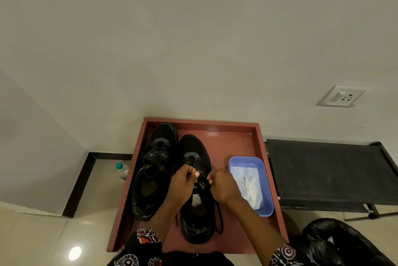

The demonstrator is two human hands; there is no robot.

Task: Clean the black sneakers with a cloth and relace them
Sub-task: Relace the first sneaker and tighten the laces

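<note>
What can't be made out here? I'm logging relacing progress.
- Head view: upper eyelets of the right sneaker, covered by the left hand and right hand.
- Lace routing: black on black, too dark.
- Cloth in the blue tub: blurred; wetness unclear.

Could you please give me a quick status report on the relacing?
Left hand, right hand each pinching black lace over right-side black sneaker. Other black sneaker laced alongside. Nothing obstructing.

You have a capped plastic bottle (122,171) on the floor left; a wall socket (342,96); a black folding cot (329,171) right; a black bag (344,242) near it.
</note>
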